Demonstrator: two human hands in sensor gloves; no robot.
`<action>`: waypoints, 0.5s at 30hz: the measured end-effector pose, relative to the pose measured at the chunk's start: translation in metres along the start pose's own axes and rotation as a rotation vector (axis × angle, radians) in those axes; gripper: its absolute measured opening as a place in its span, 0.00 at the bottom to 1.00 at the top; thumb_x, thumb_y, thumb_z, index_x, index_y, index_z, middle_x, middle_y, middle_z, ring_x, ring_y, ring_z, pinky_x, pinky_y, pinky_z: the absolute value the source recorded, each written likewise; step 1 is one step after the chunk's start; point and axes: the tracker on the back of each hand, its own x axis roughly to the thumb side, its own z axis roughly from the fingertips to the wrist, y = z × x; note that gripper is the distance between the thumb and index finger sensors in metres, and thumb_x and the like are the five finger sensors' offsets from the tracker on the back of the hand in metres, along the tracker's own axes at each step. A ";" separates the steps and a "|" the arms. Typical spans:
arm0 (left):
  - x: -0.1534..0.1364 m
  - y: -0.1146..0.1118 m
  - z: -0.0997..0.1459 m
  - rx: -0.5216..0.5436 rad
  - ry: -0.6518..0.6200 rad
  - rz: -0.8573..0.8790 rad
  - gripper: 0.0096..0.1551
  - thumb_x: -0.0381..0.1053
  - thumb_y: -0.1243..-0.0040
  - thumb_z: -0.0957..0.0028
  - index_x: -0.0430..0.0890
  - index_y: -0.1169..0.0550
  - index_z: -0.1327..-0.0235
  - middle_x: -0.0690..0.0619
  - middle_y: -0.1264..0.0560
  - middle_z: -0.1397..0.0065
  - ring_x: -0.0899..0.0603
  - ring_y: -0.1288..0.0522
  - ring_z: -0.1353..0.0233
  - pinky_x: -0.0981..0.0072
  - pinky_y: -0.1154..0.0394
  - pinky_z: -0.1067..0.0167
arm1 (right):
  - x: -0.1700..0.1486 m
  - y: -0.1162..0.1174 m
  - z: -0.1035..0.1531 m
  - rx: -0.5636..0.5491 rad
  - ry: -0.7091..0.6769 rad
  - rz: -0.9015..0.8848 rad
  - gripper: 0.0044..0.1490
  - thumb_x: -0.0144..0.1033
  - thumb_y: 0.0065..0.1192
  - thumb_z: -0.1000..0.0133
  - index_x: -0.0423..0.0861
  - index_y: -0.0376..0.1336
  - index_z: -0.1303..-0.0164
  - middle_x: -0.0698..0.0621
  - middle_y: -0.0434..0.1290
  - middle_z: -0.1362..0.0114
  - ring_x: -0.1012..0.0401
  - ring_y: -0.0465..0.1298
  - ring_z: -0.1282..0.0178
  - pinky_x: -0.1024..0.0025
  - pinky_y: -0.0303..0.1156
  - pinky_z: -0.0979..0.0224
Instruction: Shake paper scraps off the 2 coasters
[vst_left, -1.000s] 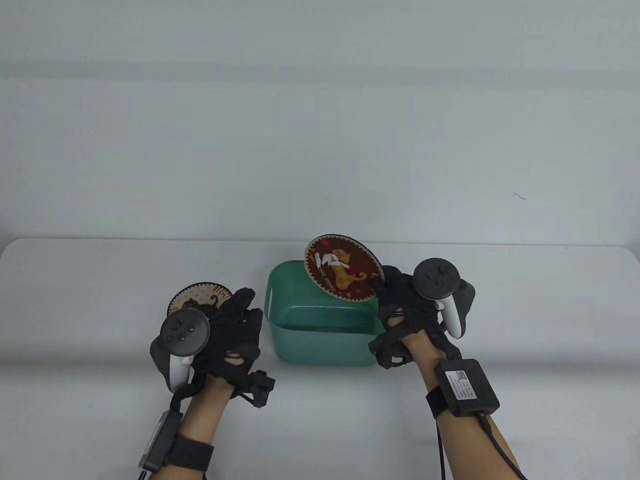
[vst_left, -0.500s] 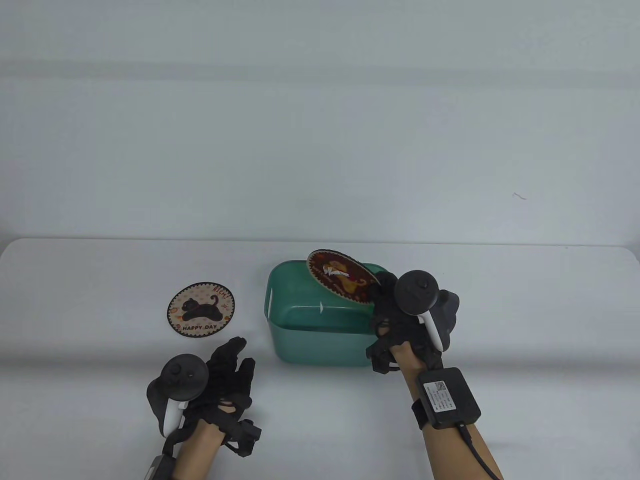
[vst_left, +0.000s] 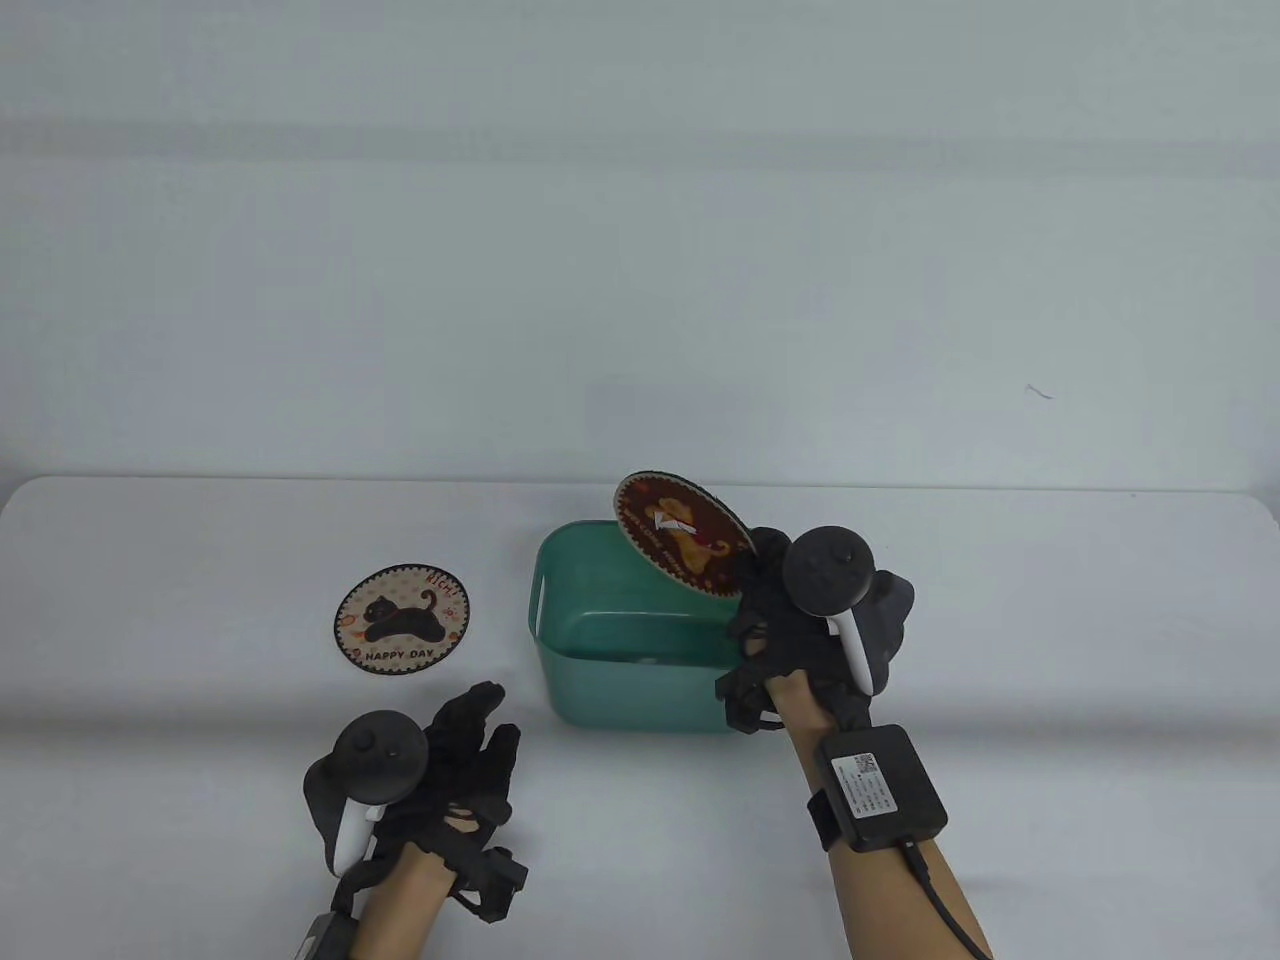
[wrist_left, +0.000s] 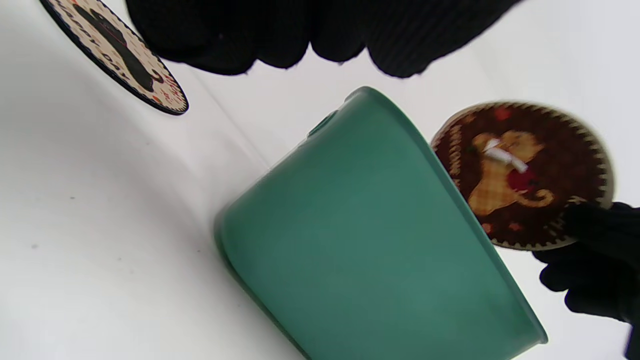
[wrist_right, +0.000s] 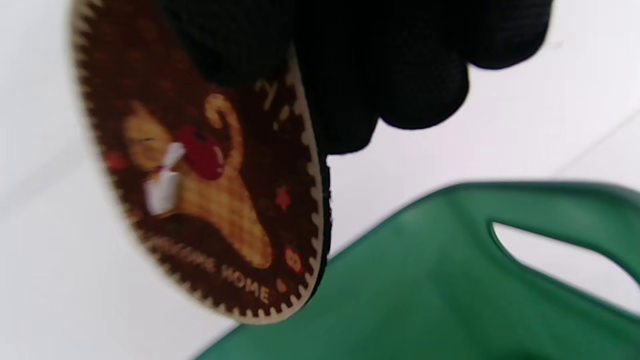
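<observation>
My right hand (vst_left: 765, 590) pinches the edge of a brown round coaster (vst_left: 683, 534) with an orange cat and holds it tilted over the far right corner of a green bin (vst_left: 640, 690). A white paper scrap (vst_left: 667, 519) (wrist_right: 162, 187) still clings to its face. A cream coaster (vst_left: 401, 619) with a black cat and the words HAPPY DAY lies flat on the table, left of the bin, with no scraps on it. My left hand (vst_left: 475, 735) hovers near the table's front, fingers relaxed, holding nothing, below that coaster.
The green bin (wrist_left: 365, 240) has a handle slot (wrist_right: 555, 260) in its side. The white table (vst_left: 1050, 620) stretches to both sides; a pale wall stands behind it.
My left hand left the cream coaster on the table and drew back toward the front. My right hand shook the brown coaster over the bin; a scrap fell off into it.
</observation>
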 end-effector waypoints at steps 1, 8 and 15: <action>0.000 0.000 0.000 -0.001 0.000 0.003 0.32 0.51 0.40 0.48 0.44 0.36 0.32 0.40 0.38 0.29 0.31 0.34 0.32 0.47 0.30 0.39 | 0.001 -0.002 0.001 0.035 0.007 0.060 0.24 0.42 0.58 0.50 0.52 0.61 0.43 0.50 0.76 0.45 0.55 0.75 0.48 0.57 0.68 0.41; 0.001 -0.001 0.000 -0.005 -0.002 0.000 0.32 0.51 0.40 0.48 0.44 0.35 0.33 0.40 0.37 0.29 0.31 0.34 0.32 0.47 0.30 0.39 | 0.002 -0.003 0.003 -0.084 -0.026 0.026 0.24 0.44 0.57 0.50 0.54 0.61 0.43 0.52 0.76 0.45 0.57 0.75 0.48 0.59 0.69 0.40; 0.000 -0.002 0.000 -0.010 0.003 -0.003 0.32 0.51 0.40 0.48 0.44 0.35 0.33 0.40 0.37 0.29 0.31 0.34 0.32 0.47 0.30 0.39 | 0.003 0.002 0.002 -0.161 -0.041 -0.029 0.24 0.43 0.58 0.51 0.53 0.62 0.44 0.51 0.77 0.46 0.56 0.76 0.49 0.58 0.69 0.41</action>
